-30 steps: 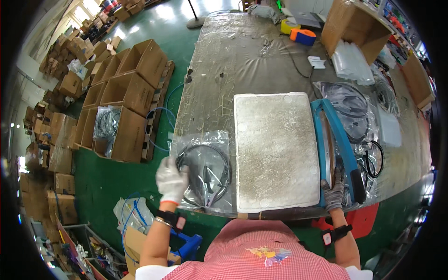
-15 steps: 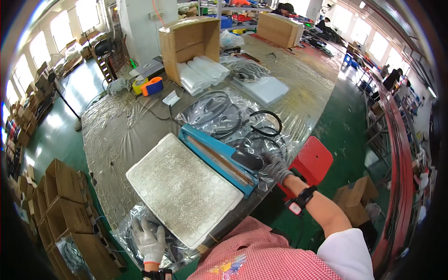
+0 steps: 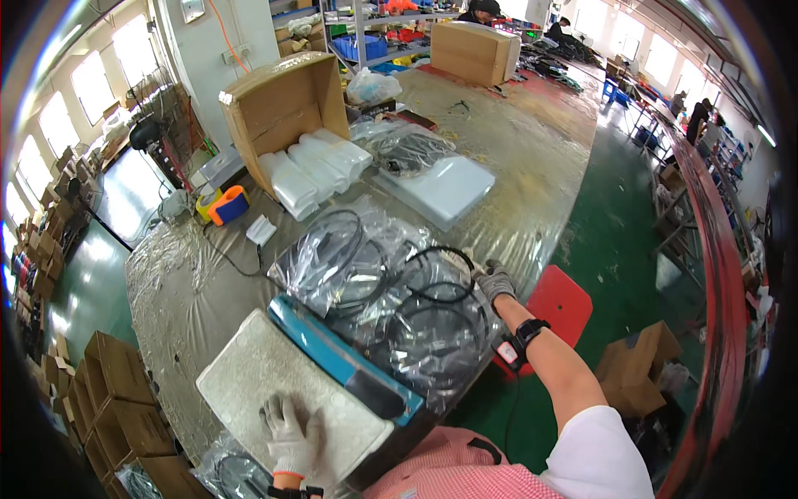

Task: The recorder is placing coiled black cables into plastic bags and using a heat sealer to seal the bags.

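Observation:
My left hand, in a pale glove with an orange cuff, lies with fingers spread on a worn white foam block. Beside the block runs a long blue heat sealer with a dark handle section at its near end. My right hand, in a grey glove, is closed at the right edge of a loose coil of black cable; its fingertips are partly hidden. Under that coil lie clear bags holding more coiled cable. Another bagged coil sits below the foam block at the lower left.
An open cardboard box holds rolled clear bags. A stack of flat clear bags lies to its right. A tape dispenser stands at the left. A red stool adjoins the table's right edge; cardboard boxes stand lower left.
My right hand has left the sealer's dark handle for the black cable coil. My left hand has moved from the bagged coil onto the foam block. The sealer's brown strip no longer shows.

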`<state>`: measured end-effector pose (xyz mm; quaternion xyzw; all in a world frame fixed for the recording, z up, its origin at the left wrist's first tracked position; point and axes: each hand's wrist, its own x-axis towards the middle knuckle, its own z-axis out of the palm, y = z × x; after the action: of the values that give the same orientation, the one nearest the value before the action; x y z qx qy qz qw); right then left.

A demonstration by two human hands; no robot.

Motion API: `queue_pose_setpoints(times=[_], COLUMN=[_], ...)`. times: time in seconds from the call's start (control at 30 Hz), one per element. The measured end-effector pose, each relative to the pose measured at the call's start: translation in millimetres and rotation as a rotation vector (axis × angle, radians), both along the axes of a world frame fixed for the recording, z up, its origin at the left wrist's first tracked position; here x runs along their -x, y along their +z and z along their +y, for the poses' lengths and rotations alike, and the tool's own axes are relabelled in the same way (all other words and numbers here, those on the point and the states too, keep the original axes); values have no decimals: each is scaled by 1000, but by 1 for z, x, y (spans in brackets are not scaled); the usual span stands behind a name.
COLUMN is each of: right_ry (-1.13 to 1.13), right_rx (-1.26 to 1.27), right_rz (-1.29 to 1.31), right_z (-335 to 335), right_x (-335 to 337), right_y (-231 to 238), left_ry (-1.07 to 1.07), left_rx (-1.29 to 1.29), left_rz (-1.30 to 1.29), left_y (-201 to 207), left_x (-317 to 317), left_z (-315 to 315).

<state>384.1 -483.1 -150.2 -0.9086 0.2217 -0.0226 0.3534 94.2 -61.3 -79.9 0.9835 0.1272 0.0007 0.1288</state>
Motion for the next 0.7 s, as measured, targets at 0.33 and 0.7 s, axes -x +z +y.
queue_pose_setpoints(times=[0.33,0.7], right_ry=[372,403], right_rx=[345,182], right_rz=[263,115], right_z=[13,-64], right_x=[-54,-101], right_y=[37,70], left_ry=[16,195], left_rx=[-58,-26], left_rz=[-206,-305], left_y=[-25,-30], left_x=[-6,-24], left_z=[-17,-34])
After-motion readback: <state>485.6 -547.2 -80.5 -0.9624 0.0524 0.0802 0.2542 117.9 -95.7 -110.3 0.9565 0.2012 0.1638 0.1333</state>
